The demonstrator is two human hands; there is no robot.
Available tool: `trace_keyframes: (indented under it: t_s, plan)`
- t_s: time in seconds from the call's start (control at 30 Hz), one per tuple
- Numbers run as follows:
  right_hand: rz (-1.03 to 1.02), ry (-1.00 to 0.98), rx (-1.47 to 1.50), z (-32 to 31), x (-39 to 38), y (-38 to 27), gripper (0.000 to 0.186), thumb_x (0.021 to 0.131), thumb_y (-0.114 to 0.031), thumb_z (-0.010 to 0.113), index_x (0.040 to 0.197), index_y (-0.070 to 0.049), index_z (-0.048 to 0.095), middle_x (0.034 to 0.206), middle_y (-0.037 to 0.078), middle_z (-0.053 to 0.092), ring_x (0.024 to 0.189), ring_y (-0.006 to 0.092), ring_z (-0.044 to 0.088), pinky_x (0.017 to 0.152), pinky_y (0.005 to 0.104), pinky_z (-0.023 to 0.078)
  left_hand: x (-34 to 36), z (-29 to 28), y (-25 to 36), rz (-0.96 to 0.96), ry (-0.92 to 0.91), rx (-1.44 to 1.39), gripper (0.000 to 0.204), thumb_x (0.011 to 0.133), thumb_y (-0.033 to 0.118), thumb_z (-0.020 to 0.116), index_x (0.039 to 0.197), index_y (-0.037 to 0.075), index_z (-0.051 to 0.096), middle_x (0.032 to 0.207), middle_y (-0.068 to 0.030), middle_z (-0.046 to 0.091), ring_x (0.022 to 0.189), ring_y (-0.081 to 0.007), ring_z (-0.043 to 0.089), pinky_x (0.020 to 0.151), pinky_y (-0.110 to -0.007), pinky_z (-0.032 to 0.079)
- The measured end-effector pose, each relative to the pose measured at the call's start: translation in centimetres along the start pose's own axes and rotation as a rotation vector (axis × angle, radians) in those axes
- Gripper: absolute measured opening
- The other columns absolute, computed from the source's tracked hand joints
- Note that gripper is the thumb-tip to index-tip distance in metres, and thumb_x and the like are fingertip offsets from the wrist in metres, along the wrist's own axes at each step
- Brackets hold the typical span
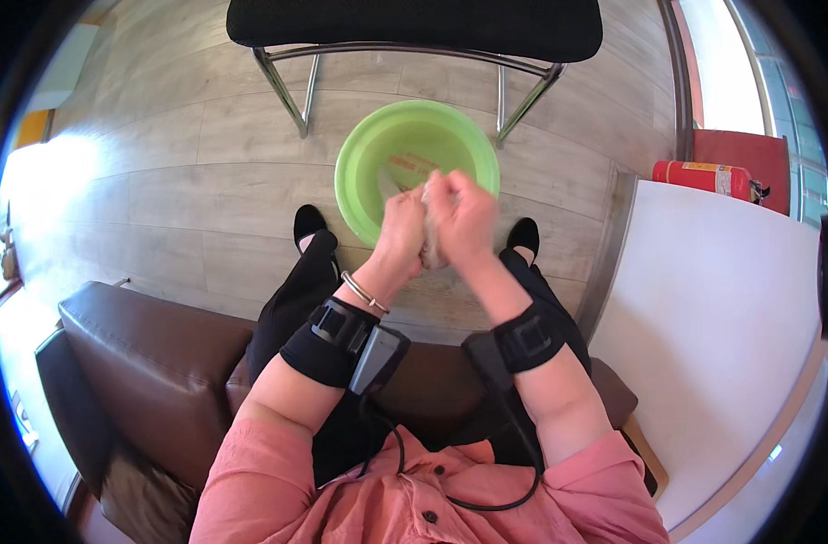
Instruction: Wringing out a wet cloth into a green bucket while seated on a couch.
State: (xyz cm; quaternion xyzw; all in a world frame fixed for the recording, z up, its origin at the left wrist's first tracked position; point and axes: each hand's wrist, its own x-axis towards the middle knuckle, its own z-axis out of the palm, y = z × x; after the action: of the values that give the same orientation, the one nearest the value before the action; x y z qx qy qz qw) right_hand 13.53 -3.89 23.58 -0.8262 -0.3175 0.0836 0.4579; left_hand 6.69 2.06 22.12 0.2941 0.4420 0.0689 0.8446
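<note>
My left hand (399, 234) and my right hand (465, 220) are side by side over the near rim of a round light green basin (348, 186). Both are closed in fists around a crumpled, pale, cloth-like piece (430, 247). Part of it shows between the hands, and a whitish end sticks out past the left fingers into the basin. Its exact kind cannot be made out, as the fists cover most of it. Reddish print shows on the basin's inside; whether it holds water is unclear.
The basin stands on grey wood-look flooring (251, 199) beyond my black shoes. Behind it is a black chair (414, 23) with metal legs. A white tabletop (704, 335) lies at right, near a red fire extinguisher (704, 179). I sit on a brown leather sofa (155, 372).
</note>
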Motion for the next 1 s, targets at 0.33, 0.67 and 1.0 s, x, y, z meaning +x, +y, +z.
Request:
trace_keyframes:
  t_s: [0.33, 0.67, 1.0]
  plan:
    - [0.314, -0.174, 0.491, -0.8, 1.9, 3.0, 0.036, 0.087, -0.036, 0.053, 0.086, 0.000, 0.059, 0.065, 0.004, 0.057, 0.061, 0.0099, 0.053, 0.057, 0.0271, 0.042, -0.4, 0.9, 3.4, 0.076, 0.007, -0.090, 0.039, 0.091, 0.033, 0.041, 0.086, -0.002, 0.057, 0.076, -0.0055, 0.058, 0.065, -0.0107, 0.053, 0.058, -0.025, 0.043]
    - [0.379, -0.074, 0.855, -2.6, 3.7, 0.4, 0.020, 0.091, -0.022, 0.049, 0.091, -0.003, 0.056, 0.076, 0.000, 0.056, 0.066, 0.0036, 0.049, 0.059, 0.0207, 0.041, -0.2, -0.3, 3.9, 0.175, 0.173, 0.109, 0.042, 0.087, 0.037, 0.050, 0.105, -0.001, 0.053, 0.083, -0.0037, 0.057, 0.070, -0.0144, 0.050, 0.069, -0.021, 0.041]
    - [-0.080, -0.258, 0.205, 0.3, -2.4, -3.0, 0.023, 0.085, -0.016, 0.056, 0.067, -0.001, 0.055, 0.053, 0.004, 0.048, 0.049, 0.0082, 0.043, 0.046, 0.0260, 0.034, 1.0, -2.4, -0.3, 0.141, -0.214, -0.221, 0.028, 0.091, 0.028, 0.041, 0.089, 0.003, 0.053, 0.079, -0.0072, 0.057, 0.067, -0.0165, 0.057, 0.058, -0.031, 0.048]
